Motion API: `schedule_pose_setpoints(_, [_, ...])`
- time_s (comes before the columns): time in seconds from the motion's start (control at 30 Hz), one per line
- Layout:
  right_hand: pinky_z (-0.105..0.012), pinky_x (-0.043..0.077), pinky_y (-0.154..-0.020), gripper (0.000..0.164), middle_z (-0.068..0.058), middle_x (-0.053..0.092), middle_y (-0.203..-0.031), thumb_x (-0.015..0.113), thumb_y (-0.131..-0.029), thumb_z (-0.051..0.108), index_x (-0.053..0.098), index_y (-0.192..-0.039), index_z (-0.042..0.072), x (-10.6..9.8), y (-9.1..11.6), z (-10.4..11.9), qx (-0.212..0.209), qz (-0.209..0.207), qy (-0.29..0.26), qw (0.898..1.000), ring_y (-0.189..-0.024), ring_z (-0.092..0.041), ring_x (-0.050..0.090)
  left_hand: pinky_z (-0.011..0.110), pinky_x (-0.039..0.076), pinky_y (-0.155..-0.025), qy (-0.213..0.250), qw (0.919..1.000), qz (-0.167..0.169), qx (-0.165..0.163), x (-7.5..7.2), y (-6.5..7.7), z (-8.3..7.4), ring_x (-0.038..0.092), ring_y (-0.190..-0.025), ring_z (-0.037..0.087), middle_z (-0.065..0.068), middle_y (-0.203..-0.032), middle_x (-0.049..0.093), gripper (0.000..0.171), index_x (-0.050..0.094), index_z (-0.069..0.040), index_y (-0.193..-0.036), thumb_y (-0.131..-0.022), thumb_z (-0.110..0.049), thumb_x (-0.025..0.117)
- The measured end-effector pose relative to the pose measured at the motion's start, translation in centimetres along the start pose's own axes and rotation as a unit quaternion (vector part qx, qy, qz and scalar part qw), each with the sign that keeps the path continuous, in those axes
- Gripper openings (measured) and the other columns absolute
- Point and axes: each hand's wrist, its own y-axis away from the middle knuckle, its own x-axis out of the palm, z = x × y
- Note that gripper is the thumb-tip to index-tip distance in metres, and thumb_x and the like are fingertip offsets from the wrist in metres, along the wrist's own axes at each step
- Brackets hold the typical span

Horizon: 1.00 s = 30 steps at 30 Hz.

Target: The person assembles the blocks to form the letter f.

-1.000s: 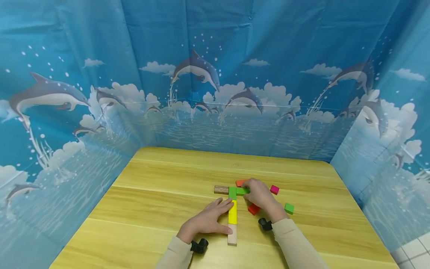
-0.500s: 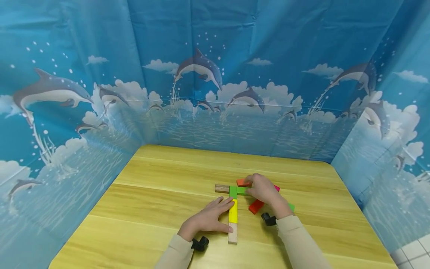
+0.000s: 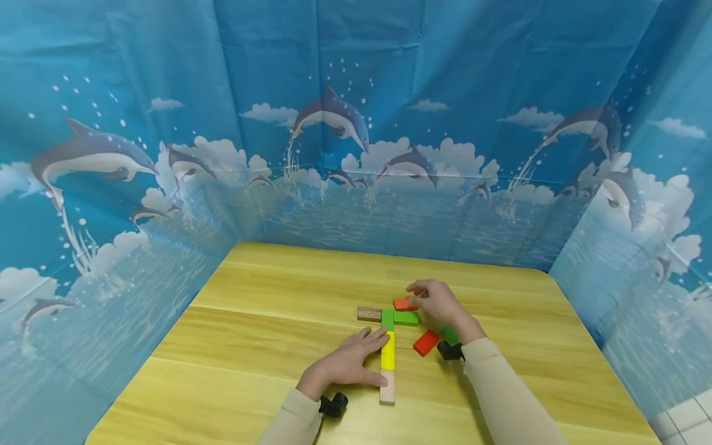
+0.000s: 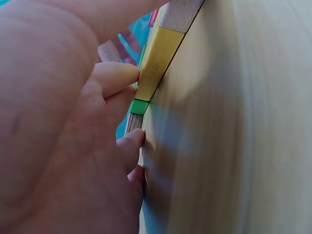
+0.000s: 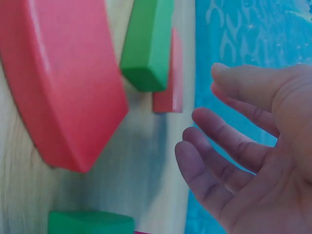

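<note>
On the table, a yellow block (image 3: 387,353) and a pale wooden block (image 3: 387,395) form a column topped by a green block (image 3: 387,318). A brown wooden block (image 3: 369,314) extends left from the top, and a second green block (image 3: 406,318) extends right. My left hand (image 3: 347,360) lies along the column with spread fingers, its fingertips at the yellow block and thumb on the pale one. Holding nothing, my right hand (image 5: 243,146) hovers with loosely bent fingers beside an orange block (image 3: 403,304), which sits just behind the right-hand green block.
A red block (image 3: 426,342) lies loose right of the column. Another green block (image 3: 450,334) is partly hidden by my right wrist; a magenta sliver shows beside it in the right wrist view. A dolphin-print curtain (image 3: 334,204) hangs behind the table (image 3: 250,346).
My right hand has let go of the right-hand green block and moved back and to the right, up to the orange block. The left hand stays in place on the column.
</note>
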Motion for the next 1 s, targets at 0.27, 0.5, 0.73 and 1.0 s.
schedule_pose_setpoints(0.27, [-0.044, 0.055, -0.085, 0.032, -0.009, 0.065, -0.119, 0.069, -0.098, 0.018, 0.07, -0.129, 0.011, 0.6, -0.6, -1.9, 0.015, 0.021, 0.002, 1.0, -0.104, -0.025, 0.062, 0.067, 0.016, -0.115, -0.005, 1.0, -0.001, 0.008, 0.3, -0.1, 0.2, 0.005, -0.153, 0.033, -0.008, -0.168, 0.01, 0.084, 0.022, -0.029, -0.162, -0.094, -0.057, 0.063])
schedule_pose_setpoints(0.5, [-0.041, 0.054, -0.081, 0.03, -0.006, 0.06, -0.108, 0.069, -0.098, 0.018, 0.071, -0.126, 0.011, 1.0, -1.0, -2.5, 0.007, 0.025, 0.009, 1.0, -0.097, -0.023, 0.061, 0.064, 0.01, -0.118, -0.005, 0.9998, -0.003, 0.019, 0.3, 0.0, 0.1, 0.004, -0.153, 0.034, -0.004, -0.169, 0.008, 0.08, 0.021, -0.026, -0.163, -0.098, -0.056, 0.057])
schedule_pose_setpoints(0.73, [-0.041, 0.055, -0.081, 0.027, -0.007, 0.059, -0.105, 0.071, -0.097, 0.016, 0.072, -0.123, 0.01, 1.2, -1.1, -2.8, 0.007, 0.022, 0.007, 1.0, -0.095, -0.023, 0.062, 0.061, 0.01, -0.119, -0.03, 0.9992, -0.006, 0.026, 0.4, 0.0, -0.3, 0.005, -0.153, 0.035, 0.0, -0.169, 0.009, 0.085, 0.021, -0.021, -0.163, -0.096, -0.058, 0.059])
schedule_pose_setpoints(1.0, [-0.041, 0.054, -0.082, 0.024, -0.004, 0.066, -0.106, 0.075, -0.093, 0.014, 0.072, -0.117, 0.013, 1.3, -1.1, -3.1, 0.027, -0.006, -0.016, 0.999, -0.095, -0.021, 0.061, 0.06, 0.01, -0.119, -0.043, 0.9988, -0.005, 0.021, 0.4, -0.1, -0.3, 0.005, -0.153, 0.035, -0.001, -0.169, 0.008, 0.087, 0.021, -0.021, -0.163, -0.095, -0.059, 0.06])
